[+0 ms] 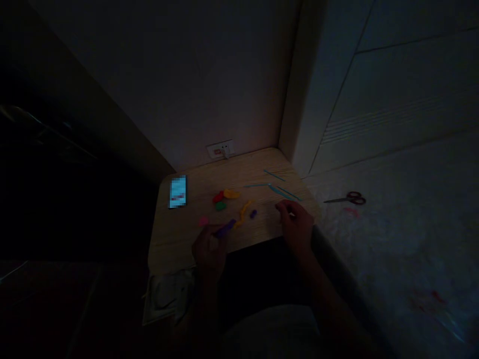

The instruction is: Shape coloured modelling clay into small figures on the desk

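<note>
My left hand grips a purple lump of modelling clay near the table's front edge. Just beyond that lump lies a wavy yellow-orange clay strip, with a small purple clay bit to its right. My right hand is closed in a pinch over the table's right side; a small dark bit seems to show at its fingertips, too dim to name. Red clay, yellow clay and green clay sit together farther back. Pink clay lies by my left hand.
Several thin blue modelling tools lie at the table's back right. A lit phone is at the left. Scissors rest on the pale surface to the right. A wall socket holds a plug. The room is very dark.
</note>
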The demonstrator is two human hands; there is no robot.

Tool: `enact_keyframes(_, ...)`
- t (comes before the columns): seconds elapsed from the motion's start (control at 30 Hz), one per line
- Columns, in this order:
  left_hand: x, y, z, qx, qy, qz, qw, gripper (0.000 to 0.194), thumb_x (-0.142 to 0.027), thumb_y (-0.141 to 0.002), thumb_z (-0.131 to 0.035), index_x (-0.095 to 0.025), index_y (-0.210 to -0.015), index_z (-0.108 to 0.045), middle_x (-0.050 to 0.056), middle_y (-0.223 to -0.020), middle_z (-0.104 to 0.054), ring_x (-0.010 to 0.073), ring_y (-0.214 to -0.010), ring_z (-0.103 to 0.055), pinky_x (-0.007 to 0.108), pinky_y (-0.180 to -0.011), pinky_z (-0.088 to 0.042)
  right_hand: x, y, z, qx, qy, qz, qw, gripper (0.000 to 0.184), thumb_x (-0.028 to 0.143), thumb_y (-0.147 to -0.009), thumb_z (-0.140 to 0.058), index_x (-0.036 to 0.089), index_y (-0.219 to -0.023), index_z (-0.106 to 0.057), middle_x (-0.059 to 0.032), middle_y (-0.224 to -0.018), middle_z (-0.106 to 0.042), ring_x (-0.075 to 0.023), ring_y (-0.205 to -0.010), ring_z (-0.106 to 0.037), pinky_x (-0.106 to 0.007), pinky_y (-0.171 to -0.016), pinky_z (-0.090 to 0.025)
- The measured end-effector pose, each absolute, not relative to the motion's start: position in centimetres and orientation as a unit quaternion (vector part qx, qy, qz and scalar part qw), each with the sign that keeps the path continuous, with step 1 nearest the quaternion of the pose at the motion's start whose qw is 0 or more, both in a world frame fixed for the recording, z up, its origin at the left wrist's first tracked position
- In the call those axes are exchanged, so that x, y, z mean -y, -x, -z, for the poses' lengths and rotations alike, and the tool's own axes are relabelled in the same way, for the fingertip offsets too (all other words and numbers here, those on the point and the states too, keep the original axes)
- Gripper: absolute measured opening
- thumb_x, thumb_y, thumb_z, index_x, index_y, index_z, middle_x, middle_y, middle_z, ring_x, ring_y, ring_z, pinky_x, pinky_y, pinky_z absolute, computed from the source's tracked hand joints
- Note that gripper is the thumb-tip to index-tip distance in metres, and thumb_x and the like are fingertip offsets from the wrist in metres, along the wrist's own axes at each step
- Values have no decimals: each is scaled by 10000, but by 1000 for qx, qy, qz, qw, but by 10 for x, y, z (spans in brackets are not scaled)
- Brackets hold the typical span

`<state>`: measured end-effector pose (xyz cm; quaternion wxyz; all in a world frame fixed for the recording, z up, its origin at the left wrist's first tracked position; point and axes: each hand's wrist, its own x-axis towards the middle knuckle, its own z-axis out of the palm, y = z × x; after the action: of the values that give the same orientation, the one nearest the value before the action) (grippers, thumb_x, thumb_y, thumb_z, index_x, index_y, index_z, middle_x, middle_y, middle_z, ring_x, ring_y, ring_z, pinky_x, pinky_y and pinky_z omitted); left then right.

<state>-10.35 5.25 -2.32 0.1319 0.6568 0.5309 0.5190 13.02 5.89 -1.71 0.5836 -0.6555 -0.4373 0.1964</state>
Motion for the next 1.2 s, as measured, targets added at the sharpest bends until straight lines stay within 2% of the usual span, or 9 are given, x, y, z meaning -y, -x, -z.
enact_keyframes(0.07,-59,117,34,-560,-665,-475,135,136,-256,-861,-678,-221,-972,-749,44,-975,-783,249,-1044,-725,367,-960,-562,-60,-143,18,421,672,-211,571,311,451,-923,-654,171,-876,-782,-71,-781,-768,-196,-620,-662,-315,-613,-537)
enact_keyframes(0.17,-67,130,50,-595,-658,-448,111,174,-265,-869,-639,-219,-993,-752,86,-1128,-775,283,-1160,-699,431,-1039,-540,-57,-148,19,441,654,-248,563,347,483,-929,-641,175,-903,-800,-37,-689,-736,-181,-572,-638,-304,-602,-517)
enact_keyframes(0.37,-66,134,59,-609,-656,-442,66,144,-260,-878,-665,-198,-979,-746,118,-1136,-747,282,-1126,-706,436,-1020,-556,-54,-131,22,467,612,-292,567,285,454,-906,-685,202,-901,-817,-71,-868,-807,-204,-702,-692,-316,-665,-528)
enact_keyframes(0.53,-66,136,58,-608,-665,-432,47,146,-213,-848,-665,-198,-973,-739,106,-1064,-721,273,-1070,-705,418,-963,-579,-55,-124,20,438,579,-349,592,278,460,-879,-706,195,-895,-788,-44,-741,-753,-166,-590,-628,-268,-530,-473)
enact_keyframes(0.77,-67,134,57,-621,-696,-358,40,283,-187,-788,-653,-194,-1068,-697,145,-1158,-668,331,-1160,-645,497,-1051,-528,-55,-118,21,441,544,-397,593,223,422,-853,-740,201,-874,-725,-30,-722,-737,-156,-580,-650,-252,-519,-483)
enact_keyframes(0.83,-66,132,56,-620,-705,-342,34,311,-192,-777,-660,-195,-1087,-685,151,-1183,-658,341,-1182,-630,508,-1060,-520,-56,-117,20,435,536,-400,603,222,402,-863,-732,205,-965,-721,-39,-774,-763,-155,-592,-664,-253,-526,-491)
enact_keyframes(0.93,-63,127,55,-619,-713,-329,26,296,-213,-791,-663,-198,-1086,-676,160,-1239,-643,359,-1247,-595,529,-1096,-490,-56,-117,17,429,522,-409,613,320,367,-857,-737,213,-1136,-709,-43,-828,-789,-156,-598,-676,-259,-538,-510)
enact_keyframes(1.07,-61,121,53,-619,-721,-309,30,302,-229,-796,-666,-203,-1098,-669,156,-1233,-634,370,-1300,-561,533,-1114,-467,-55,-116,12,444,523,-417,596,182,354,-849,-735,199,-940,-764,-46,-774,-789,-155,-574,-677,-256,-526,-509)
enact_keyframes(1.2,-59,118,47,-615,-729,-298,41,347,-238,-780,-680,-209,-1125,-659,151,-1225,-624,381,-1315,-540,543,-1101,-460,-53,-115,10,434,542,-413,590,188,379,-842,-727,197,-850,-777,-27,-644,-751,-155,-507,-641,-251,-477,-481)
